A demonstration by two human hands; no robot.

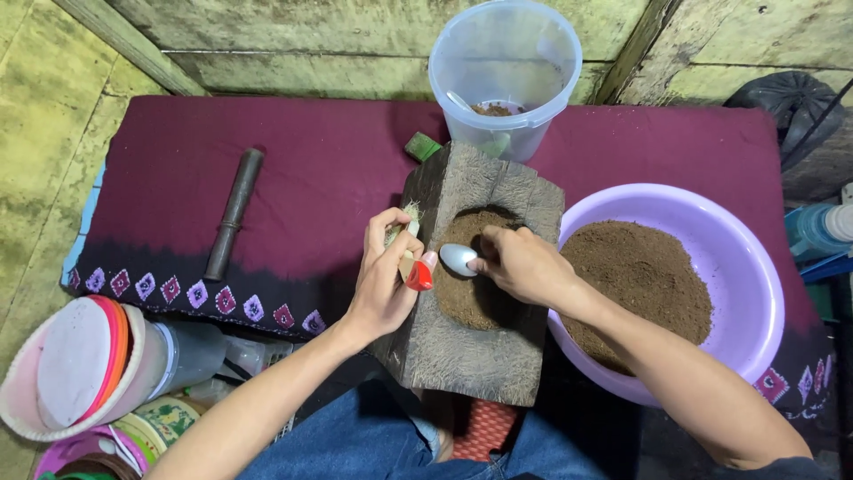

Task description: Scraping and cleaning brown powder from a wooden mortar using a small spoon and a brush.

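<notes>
Frame centre: right hand [524, 265] fingers pinch spoon [458, 259], bowl pointing left over brown powder in wooden mortar [480, 276]. Left hand [386, 271], just left of spoon, fingers wrapped round small brush [410, 253] with red handle. Purple basin [755, 267] of powder at right.

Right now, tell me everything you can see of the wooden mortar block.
The mortar is a thick, weathered grey-brown wooden block, roughly squared, with coarse grain and worn edges. An oval hollow in its top holds brown powder. It lies on the maroon cloth, close in front of the person, the purple basin at its right side. The left hand rests at its left rim holding a small brush; the right hand holds a spoon over the hollow.
</notes>
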